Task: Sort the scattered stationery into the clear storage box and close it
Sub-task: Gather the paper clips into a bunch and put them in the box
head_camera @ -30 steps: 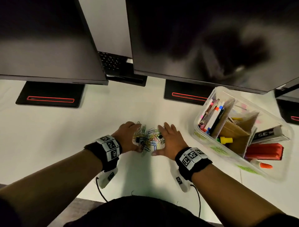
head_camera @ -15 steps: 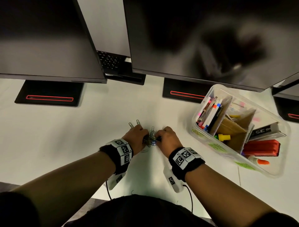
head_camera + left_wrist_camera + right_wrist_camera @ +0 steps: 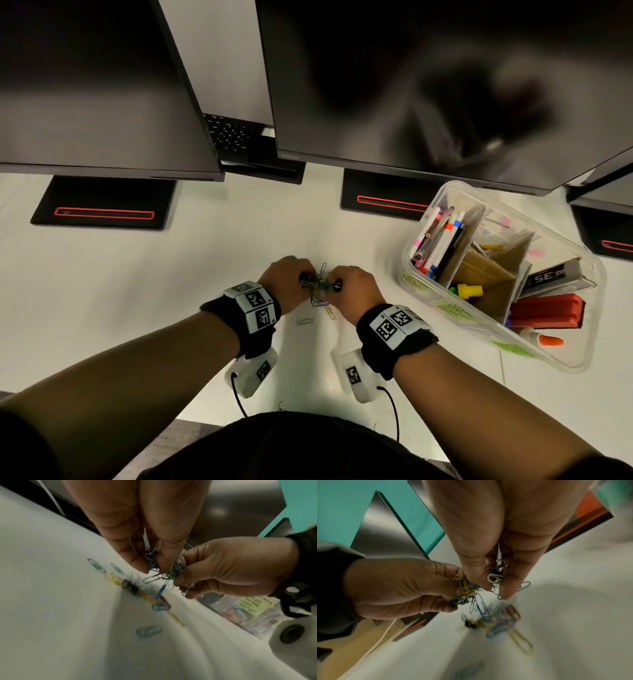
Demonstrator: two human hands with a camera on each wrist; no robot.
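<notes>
Both hands, left hand and right hand, pinch one tangled bunch of coloured wire paper clips in their fingers above the white counter, and loosely hooked clips look likely to shake loose before the clear plastic storage box at the right.

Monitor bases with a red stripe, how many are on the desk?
3 monitor bases: one far left, one in the middle by the clear storage box, one cut off at right. Others may be hidden.

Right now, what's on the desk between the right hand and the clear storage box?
Nothing: the head view shows bare white desk between the right hand and the clear storage box.
</notes>
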